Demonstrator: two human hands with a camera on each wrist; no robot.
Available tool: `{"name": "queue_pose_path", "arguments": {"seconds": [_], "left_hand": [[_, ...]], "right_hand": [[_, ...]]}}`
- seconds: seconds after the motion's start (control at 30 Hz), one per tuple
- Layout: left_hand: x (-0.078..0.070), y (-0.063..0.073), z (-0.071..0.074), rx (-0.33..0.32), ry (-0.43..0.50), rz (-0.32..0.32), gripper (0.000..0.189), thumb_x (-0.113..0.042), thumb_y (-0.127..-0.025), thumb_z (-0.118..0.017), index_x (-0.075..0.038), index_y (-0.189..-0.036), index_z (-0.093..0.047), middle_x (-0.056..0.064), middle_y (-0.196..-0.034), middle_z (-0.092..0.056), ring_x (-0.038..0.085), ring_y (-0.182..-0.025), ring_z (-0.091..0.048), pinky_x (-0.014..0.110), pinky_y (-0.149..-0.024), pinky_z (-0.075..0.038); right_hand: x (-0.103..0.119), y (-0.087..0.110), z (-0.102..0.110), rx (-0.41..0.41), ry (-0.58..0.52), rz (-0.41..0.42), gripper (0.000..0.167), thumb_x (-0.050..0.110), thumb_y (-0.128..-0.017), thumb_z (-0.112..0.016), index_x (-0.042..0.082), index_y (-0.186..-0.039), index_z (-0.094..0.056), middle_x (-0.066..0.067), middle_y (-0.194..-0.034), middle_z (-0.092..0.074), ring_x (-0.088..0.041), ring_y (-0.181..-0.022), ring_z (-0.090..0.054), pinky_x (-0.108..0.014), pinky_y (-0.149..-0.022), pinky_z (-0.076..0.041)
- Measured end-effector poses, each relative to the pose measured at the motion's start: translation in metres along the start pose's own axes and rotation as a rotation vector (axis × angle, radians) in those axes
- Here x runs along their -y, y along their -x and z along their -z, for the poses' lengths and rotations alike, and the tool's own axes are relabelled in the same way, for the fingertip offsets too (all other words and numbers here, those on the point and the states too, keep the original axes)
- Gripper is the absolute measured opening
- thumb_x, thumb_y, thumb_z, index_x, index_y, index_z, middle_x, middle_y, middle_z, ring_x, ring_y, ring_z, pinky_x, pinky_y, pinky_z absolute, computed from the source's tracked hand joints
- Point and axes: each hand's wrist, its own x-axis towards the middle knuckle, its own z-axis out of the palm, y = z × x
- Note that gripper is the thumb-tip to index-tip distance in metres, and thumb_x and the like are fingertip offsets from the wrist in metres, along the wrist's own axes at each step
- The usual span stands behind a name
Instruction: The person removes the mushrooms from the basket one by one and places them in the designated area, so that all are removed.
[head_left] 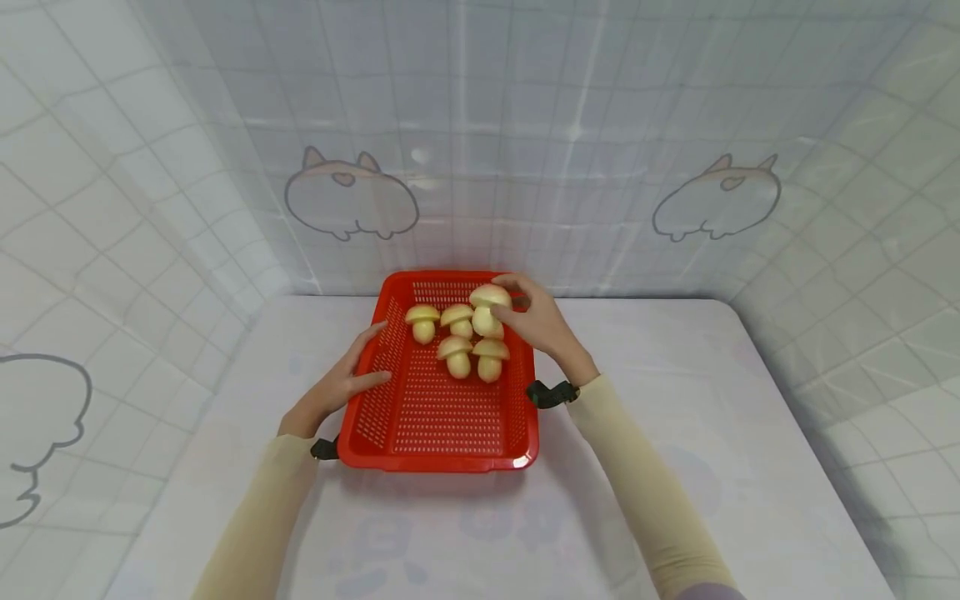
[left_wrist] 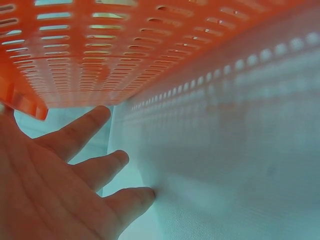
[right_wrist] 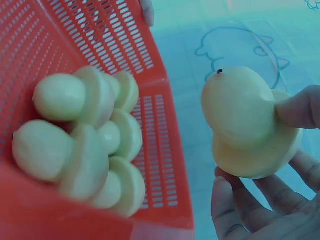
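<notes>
A red slotted plastic basket (head_left: 450, 462) stands on the white table. Several pale yellow mushrooms (head_left: 454, 357) with pinkish-tan caps lie towards its far end. My right hand (head_left: 536, 317) holds one more mushroom (right_wrist: 240, 107) between thumb and fingers, above the basket's far right part in the head view. Its stem end shows a small dark spot in the right wrist view. At the basket's left side, my left hand (head_left: 343, 383) rests on the rim with thumb and a finger reaching over it. Other fingers (left_wrist: 102, 170) stretch out spread beside the basket's outer wall.
A translucent sheet with a grid and animal drawings (head_left: 351, 198) rises behind the table (head_left: 630, 467). Similar gridded sheets stand at the left and right. Dark straps (head_left: 551, 394) sit at both wrists.
</notes>
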Motion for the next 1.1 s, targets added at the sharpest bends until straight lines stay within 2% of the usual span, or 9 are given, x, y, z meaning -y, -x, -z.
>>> {"name": "queue_pose_path", "arguments": {"seconds": [0.17, 0.4, 0.6, 0.77, 0.97, 1.1], "left_hand": [[0.000, -0.002, -0.003, 0.011, 0.002, -0.012, 0.085, -0.023, -0.100, -0.062, -0.029, -0.165, -0.009, 0.025, -0.153, -0.032, 0.044, -0.117, -0.059, 0.046, -0.087, -0.061], [-0.001, -0.004, -0.002, 0.002, -0.021, 0.012, 0.085, -0.025, -0.100, -0.062, -0.034, -0.165, -0.009, 0.024, -0.153, -0.033, 0.041, -0.115, -0.059, 0.047, -0.087, -0.061], [-0.004, -0.003, 0.001, -0.006, -0.026, 0.004, 0.084, -0.022, -0.100, -0.060, -0.034, -0.165, -0.009, 0.023, -0.154, -0.031, 0.044, -0.117, -0.058, 0.047, -0.088, -0.060], [-0.004, -0.003, 0.000, -0.002, -0.027, 0.023, 0.084, -0.024, -0.100, -0.062, -0.034, -0.165, -0.008, 0.022, -0.157, -0.029, 0.045, -0.120, -0.057, 0.049, -0.089, -0.060], [-0.004, -0.001, 0.000, 0.011, -0.020, 0.023, 0.083, -0.024, -0.101, -0.062, -0.034, -0.165, -0.009, 0.022, -0.157, -0.029, 0.043, -0.120, -0.055, 0.046, -0.089, -0.060], [-0.006, 0.001, 0.002, 0.031, -0.027, 0.026, 0.084, -0.025, -0.101, -0.063, -0.035, -0.165, -0.009, 0.023, -0.157, -0.029, 0.042, -0.119, -0.057, 0.044, -0.090, -0.059]], "right_hand": [[-0.009, 0.006, 0.014, -0.055, -0.062, -0.017, 0.044, 0.019, -0.096, -0.069, 0.015, -0.139, -0.061, -0.008, -0.140, -0.060, -0.033, -0.118, -0.063, -0.043, -0.089, -0.056], [-0.019, 0.013, 0.029, -0.102, -0.094, -0.048, 0.045, 0.016, -0.097, -0.068, 0.010, -0.141, -0.060, -0.013, -0.141, -0.059, -0.035, -0.121, -0.064, -0.044, -0.094, -0.054], [-0.023, 0.015, 0.037, -0.146, -0.137, -0.059, 0.044, 0.015, -0.097, -0.068, 0.008, -0.140, -0.060, -0.013, -0.141, -0.058, -0.037, -0.121, -0.063, -0.042, -0.094, -0.054], [-0.028, 0.020, 0.043, -0.154, -0.119, -0.062, 0.045, 0.015, -0.097, -0.068, 0.009, -0.141, -0.059, -0.013, -0.142, -0.058, -0.037, -0.120, -0.063, -0.035, -0.089, -0.053], [-0.039, 0.027, 0.050, -0.183, -0.065, -0.063, 0.046, 0.014, -0.096, -0.068, 0.008, -0.141, -0.060, -0.015, -0.139, -0.060, -0.038, -0.117, -0.064, -0.029, -0.085, -0.053], [-0.051, 0.032, 0.054, -0.200, -0.035, -0.085, 0.045, 0.015, -0.095, -0.069, 0.010, -0.140, -0.061, -0.013, -0.138, -0.062, -0.036, -0.115, -0.066, -0.033, -0.087, -0.053]]}}
